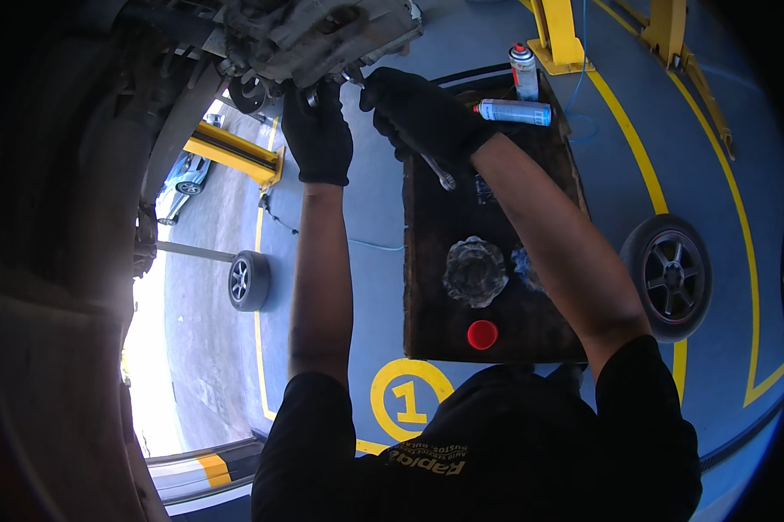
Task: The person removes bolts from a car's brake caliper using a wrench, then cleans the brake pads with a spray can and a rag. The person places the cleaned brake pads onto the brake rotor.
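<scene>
Combination wrench (445, 180) at twelve o'clock, beside the vehicle underbody (322, 39).
Right hand's (422, 113) grip clamped round its shaft, apparently for leverage; left hand (317, 139) at eleven, against underbody, grip cannot be determined.

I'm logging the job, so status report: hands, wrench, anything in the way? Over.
Right hand gripping wrench, one end sticking out. Left hand up at grimy metal assembly, its grip unclear. Assembly crowds both hands.

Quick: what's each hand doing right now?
Left hand: up at the metal assembly; grip cannot be told.
Right hand: closed, holding a wrench.
</scene>
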Motion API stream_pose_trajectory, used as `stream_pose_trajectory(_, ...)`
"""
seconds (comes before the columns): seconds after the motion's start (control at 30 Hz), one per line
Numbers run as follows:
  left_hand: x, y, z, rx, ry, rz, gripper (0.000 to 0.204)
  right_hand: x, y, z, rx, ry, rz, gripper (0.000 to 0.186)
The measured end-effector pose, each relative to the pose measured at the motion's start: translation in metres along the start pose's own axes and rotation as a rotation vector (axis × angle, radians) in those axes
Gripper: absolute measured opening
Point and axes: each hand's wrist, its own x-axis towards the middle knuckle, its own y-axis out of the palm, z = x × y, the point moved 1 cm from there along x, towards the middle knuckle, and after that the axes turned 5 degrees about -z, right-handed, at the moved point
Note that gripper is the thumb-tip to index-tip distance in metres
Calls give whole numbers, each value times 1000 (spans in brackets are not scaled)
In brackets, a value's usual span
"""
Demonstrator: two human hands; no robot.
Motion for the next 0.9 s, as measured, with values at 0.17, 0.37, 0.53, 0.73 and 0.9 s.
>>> stream_pose_trajectory(0.17,10,-20,13,26,35,342,15,-1,0,3,-39,-64,-18,26)
stream_pose_trajectory(0.37,9,0,6,160,128,159,21,-3,-1,8,-100,26,-15,27)
stream_pose_trajectory(0.53,0,2,16,-298,-211,10,26,-2,-1,6,-9,-18,3,29)
stream_pose_trajectory(0.73,7,-12,21,498,424,336,29,-3,0,11,-77,76,3,27)
stream_pose_trajectory(0.9,-1,6,25,-315,-305,31,31,-4,2,18,-18,120,4,25)
